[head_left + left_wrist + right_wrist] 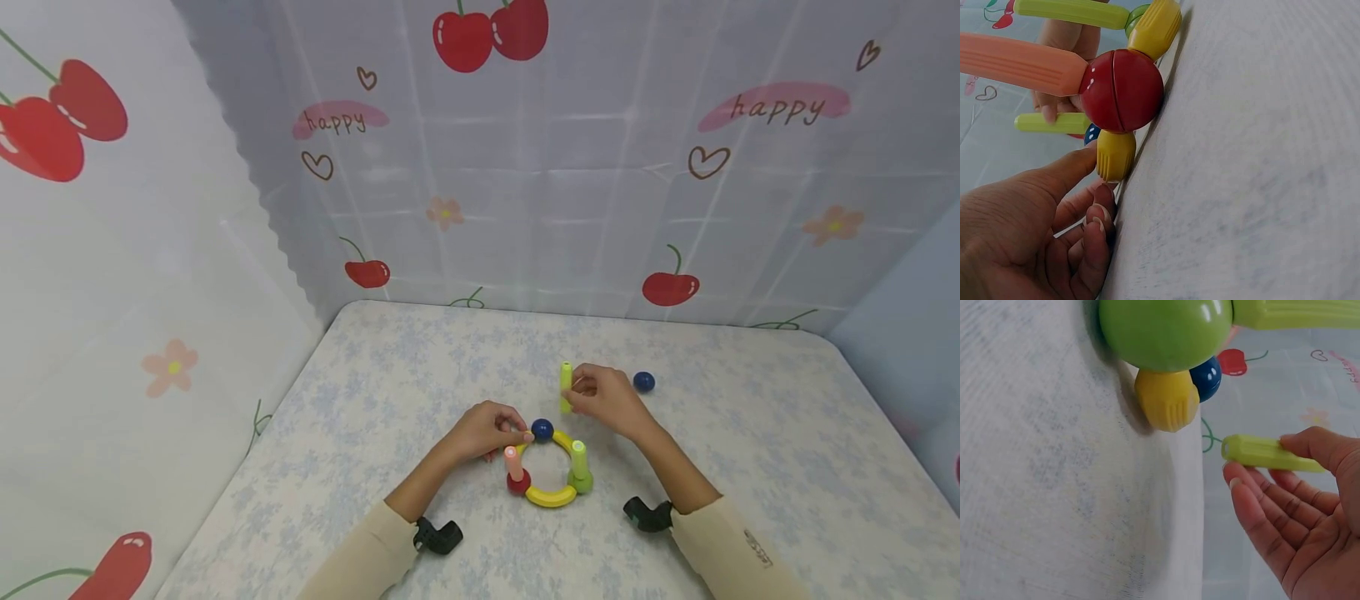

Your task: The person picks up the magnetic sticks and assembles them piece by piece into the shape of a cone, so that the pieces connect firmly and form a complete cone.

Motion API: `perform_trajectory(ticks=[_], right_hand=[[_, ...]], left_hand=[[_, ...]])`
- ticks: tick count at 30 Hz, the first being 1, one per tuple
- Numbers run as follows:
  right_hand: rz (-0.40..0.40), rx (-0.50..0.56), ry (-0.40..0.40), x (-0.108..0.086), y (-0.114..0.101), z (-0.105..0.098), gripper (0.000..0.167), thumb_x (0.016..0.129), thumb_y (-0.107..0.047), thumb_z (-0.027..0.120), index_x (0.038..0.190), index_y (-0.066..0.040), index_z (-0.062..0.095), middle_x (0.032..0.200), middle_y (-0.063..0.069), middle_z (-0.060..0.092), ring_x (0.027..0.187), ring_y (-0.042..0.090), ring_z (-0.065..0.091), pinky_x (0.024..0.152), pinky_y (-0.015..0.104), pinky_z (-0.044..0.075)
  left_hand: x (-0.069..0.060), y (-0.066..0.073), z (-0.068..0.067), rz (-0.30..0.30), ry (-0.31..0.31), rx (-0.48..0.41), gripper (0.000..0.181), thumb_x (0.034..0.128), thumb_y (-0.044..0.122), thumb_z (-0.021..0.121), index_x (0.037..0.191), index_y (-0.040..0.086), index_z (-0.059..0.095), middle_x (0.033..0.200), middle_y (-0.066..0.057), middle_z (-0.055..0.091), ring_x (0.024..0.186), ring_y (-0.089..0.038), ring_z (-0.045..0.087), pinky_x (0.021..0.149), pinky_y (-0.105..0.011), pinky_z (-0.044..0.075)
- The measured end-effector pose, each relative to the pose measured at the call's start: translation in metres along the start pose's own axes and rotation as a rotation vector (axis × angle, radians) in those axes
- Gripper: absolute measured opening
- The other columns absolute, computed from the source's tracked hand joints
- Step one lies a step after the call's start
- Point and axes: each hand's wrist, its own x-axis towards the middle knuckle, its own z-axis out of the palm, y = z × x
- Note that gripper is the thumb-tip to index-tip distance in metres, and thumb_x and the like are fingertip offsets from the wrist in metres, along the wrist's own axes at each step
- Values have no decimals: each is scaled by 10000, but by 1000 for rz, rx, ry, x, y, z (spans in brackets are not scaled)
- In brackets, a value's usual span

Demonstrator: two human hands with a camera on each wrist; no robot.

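A ring of yellow curved rods [551,497] lies on the table, joined by a red ball [517,483], a green ball [581,483] and a dark blue ball [542,430]. An orange rod [512,461] stands up from the red ball, a green rod [578,460] from the green one. My left hand [487,431] pinches the ring's left yellow curved rod [1116,157], thumb near the blue ball. Beyond the ring, my right hand [609,402] holds a yellow-green rod [566,385] upright between thumb and fingers, apart from the blue ball.
A loose dark blue ball [643,382] rests on the table beyond my right hand. The table [360,375] has a pale floral cover. Behind it hangs a curtain [525,208] printed with cherries. Dark wrist cameras [438,536] sit at both cuffs.
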Motion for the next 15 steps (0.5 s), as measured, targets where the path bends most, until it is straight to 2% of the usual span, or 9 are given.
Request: perform_trajectory(ticks=[6,11,15], right_hand=[[-103,52,-33,-3,-5,-2,118,928,-154,762,995,-89,689,894,19,737,776,235,724,651,288,582],[-145,68,-67,-3,-6,0,105,918,-174,775,999,-150,711,907,-37,718,841,162,701,724,291,584],[-192,68,-99,-3,-7,2,119,912,-187,783,1009,-158,720,934,-41,723,866,137,693,766,304,580]], left_hand=[[1,-1,1,7,-4,5,151,895,374,798,914,228,765,568,40,553,400,-93,448,399,-233,413],[1,-2,0,12,-6,6,147,896,371,797,914,229,767,567,39,559,394,-92,447,395,-232,412],[0,0,-1,18,-5,8,149,901,363,793,921,217,768,566,39,558,392,-90,446,393,-231,411]])
